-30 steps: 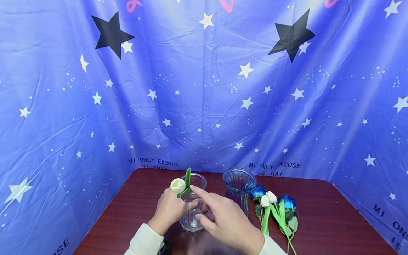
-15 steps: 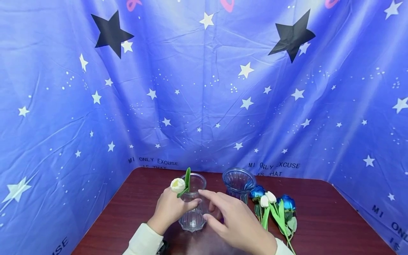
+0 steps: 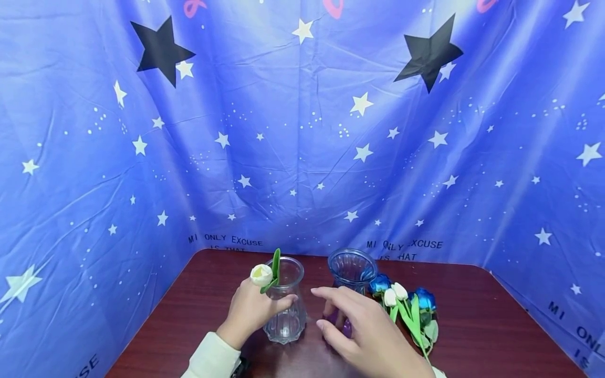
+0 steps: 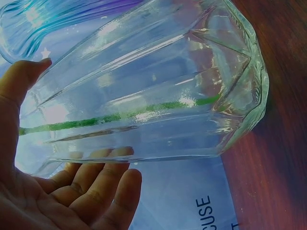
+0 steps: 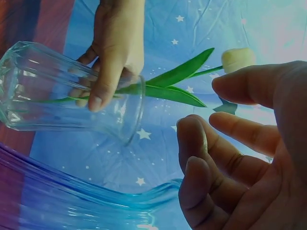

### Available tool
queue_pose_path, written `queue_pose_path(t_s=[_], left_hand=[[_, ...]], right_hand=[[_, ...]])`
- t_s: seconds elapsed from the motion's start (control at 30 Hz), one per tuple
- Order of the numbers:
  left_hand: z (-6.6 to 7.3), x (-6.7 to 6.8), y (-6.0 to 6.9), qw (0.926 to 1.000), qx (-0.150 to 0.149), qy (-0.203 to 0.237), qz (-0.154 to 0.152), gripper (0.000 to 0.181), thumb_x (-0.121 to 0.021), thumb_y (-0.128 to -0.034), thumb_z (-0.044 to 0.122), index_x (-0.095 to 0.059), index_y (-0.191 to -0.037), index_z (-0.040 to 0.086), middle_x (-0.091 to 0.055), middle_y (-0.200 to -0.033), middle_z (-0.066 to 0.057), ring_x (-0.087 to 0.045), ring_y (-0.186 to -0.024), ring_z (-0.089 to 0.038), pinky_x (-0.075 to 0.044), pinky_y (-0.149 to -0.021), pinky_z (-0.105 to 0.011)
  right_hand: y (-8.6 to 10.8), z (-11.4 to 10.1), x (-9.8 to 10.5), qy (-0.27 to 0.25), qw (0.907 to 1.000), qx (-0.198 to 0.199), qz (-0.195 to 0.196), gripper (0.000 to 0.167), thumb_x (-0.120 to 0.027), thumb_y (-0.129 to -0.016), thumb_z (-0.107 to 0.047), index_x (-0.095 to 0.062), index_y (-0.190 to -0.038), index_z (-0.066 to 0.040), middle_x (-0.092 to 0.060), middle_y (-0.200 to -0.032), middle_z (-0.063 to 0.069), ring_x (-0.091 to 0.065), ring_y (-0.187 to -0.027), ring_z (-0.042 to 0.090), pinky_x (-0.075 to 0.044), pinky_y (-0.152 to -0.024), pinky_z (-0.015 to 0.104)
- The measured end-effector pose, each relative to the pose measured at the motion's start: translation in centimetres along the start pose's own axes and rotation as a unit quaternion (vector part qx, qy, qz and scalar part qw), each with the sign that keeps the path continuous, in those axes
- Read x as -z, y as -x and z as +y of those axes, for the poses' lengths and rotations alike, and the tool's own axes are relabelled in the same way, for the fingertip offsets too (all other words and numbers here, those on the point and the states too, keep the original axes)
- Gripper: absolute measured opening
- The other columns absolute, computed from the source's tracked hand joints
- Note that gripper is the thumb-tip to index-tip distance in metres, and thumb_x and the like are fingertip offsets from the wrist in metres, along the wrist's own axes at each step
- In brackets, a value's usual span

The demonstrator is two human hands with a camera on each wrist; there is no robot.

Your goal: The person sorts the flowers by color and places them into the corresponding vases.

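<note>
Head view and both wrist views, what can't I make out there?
Head: blue vase, mostly hidden below its neck by the right hand.
Head: lower ends of the flowers, behind that hand.
Left wrist: top of the green stem, behind the left hand.
Right wrist: base of the blue vase, past the left edge.

The right hand (image 3: 366, 324) is drawing away from the clear glass vase (image 3: 286, 317), its index fingertip no longer reaching beside the green leaves (image 3: 276, 269) of the upright white tulip (image 3: 261, 274). It is uncovering the vase's right side and shifting before the blue-and-purple glass vase (image 3: 351, 269), hiding more of the lying white tulips' (image 3: 399, 291) stems.
</note>
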State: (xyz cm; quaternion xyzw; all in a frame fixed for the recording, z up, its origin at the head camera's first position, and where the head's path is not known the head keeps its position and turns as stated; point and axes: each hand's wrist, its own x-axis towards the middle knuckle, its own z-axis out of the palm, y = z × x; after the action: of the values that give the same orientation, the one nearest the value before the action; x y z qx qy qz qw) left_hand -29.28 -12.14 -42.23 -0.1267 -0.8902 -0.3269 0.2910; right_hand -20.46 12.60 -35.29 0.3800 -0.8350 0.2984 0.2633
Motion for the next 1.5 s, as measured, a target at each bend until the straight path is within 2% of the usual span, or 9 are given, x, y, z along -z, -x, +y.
queue_pose_path(t_s=[0.17, 0.37, 0.6, 0.77, 1.0, 1.2, 1.37, 1.5], left_hand=[[-0.3, -0.1, 0.0, 0.9999, -0.005, -0.009, -0.002, 0.052, -0.094, -0.0647, 0.054, -0.066, -0.096, 0.022, -0.071, -0.081, 0.009, -0.069, -0.072, -0.013, -0.053, -0.059, -0.034], [-0.5, -0.1, -0.1, 0.9999, -0.005, -0.011, -0.005, 0.051, -0.093, -0.0643, 0.057, -0.065, -0.092, 0.025, -0.068, -0.078, 0.011, -0.066, -0.069, -0.010, -0.052, -0.057, -0.033], [-0.4, -0.3, -0.2, 0.9998, 0.013, -0.001, -0.018, 0.053, -0.091, -0.0648, 0.060, -0.064, -0.092, 0.024, -0.068, -0.076, 0.010, -0.064, -0.068, -0.009, -0.050, -0.056, -0.033], [-0.3, -0.2, -0.2, 0.9998, 0.011, -0.005, -0.015, 0.054, -0.091, -0.0645, 0.061, -0.065, -0.093, 0.024, -0.069, -0.077, 0.010, -0.066, -0.069, -0.012, -0.052, -0.057, -0.035], [-0.3, -0.1, -0.2, 0.9997, 0.017, -0.004, -0.019, 0.052, -0.091, -0.0644, 0.061, -0.065, -0.090, 0.024, -0.067, -0.073, 0.011, -0.064, -0.065, -0.011, -0.050, -0.054, -0.034], [-0.4, -0.2, -0.2, 0.9997, 0.009, -0.010, -0.019, 0.053, -0.091, -0.0652, 0.061, -0.064, -0.091, 0.024, -0.066, -0.074, 0.011, -0.063, -0.066, -0.009, -0.050, -0.055, -0.033], [-0.4, -0.3, -0.2, 0.9997, 0.004, -0.016, -0.017, 0.052, -0.090, -0.0654, 0.062, -0.064, -0.091, 0.025, -0.067, -0.075, 0.011, -0.065, -0.068, -0.011, -0.051, -0.056, -0.034], [-0.3, -0.2, -0.1, 0.9998, 0.005, -0.014, -0.009, 0.050, -0.092, -0.0644, 0.060, -0.065, -0.089, 0.025, -0.068, -0.075, 0.010, -0.066, -0.068, -0.013, -0.052, -0.056, -0.035]], right_hand=[[0.1, 0.1, 0.8, -0.009, 0.9999, -0.003, 0.014, 0.051, -0.078, -0.091, -0.013, -0.060, -0.136, -0.031, -0.060, -0.094, -0.021, -0.056, -0.076, -0.008, -0.046, -0.065, 0.010], [0.2, 0.7, 2.3, -0.022, 0.9991, -0.001, 0.036, 0.047, -0.076, -0.094, -0.012, -0.061, -0.135, -0.028, -0.059, -0.093, -0.019, -0.054, -0.070, -0.007, -0.047, -0.060, 0.013], [0.3, 1.8, 4.6, 0.019, 0.9978, -0.021, 0.060, 0.043, -0.078, -0.092, -0.010, -0.065, -0.128, -0.030, -0.059, -0.092, -0.019, -0.054, -0.068, -0.005, -0.046, -0.059, 0.014], [0.5, 2.6, 5.8, 0.046, 0.9946, -0.035, 0.085, 0.041, -0.080, -0.088, -0.008, -0.068, -0.121, -0.030, -0.061, -0.090, -0.020, -0.058, -0.070, -0.004, -0.046, -0.061, 0.012], [0.6, 3.6, 6.4, 0.099, 0.9892, -0.084, 0.067, 0.027, -0.079, -0.091, -0.016, -0.071, -0.114, -0.029, -0.062, -0.092, -0.022, -0.057, -0.073, -0.006, -0.045, -0.057, 0.016], [0.5, 5.0, 6.5, 0.138, 0.9788, -0.143, 0.050, 0.015, -0.078, -0.092, -0.019, -0.074, -0.105, -0.025, -0.062, -0.085, -0.020, -0.056, -0.071, -0.005, -0.044, -0.057, 0.021], [0.5, 6.2, 6.5, 0.151, 0.9731, -0.165, 0.056, 0.013, -0.078, -0.089, -0.015, -0.073, -0.097, -0.025, -0.060, -0.078, -0.018, -0.052, -0.065, -0.003, -0.044, -0.058, 0.023], [0.6, 6.9, 6.6, 0.151, 0.9673, -0.198, 0.047, 0.006, -0.076, -0.093, -0.021, -0.071, -0.093, -0.025, -0.058, -0.073, -0.017, -0.049, -0.061, 0.001, -0.041, -0.059, 0.024]])
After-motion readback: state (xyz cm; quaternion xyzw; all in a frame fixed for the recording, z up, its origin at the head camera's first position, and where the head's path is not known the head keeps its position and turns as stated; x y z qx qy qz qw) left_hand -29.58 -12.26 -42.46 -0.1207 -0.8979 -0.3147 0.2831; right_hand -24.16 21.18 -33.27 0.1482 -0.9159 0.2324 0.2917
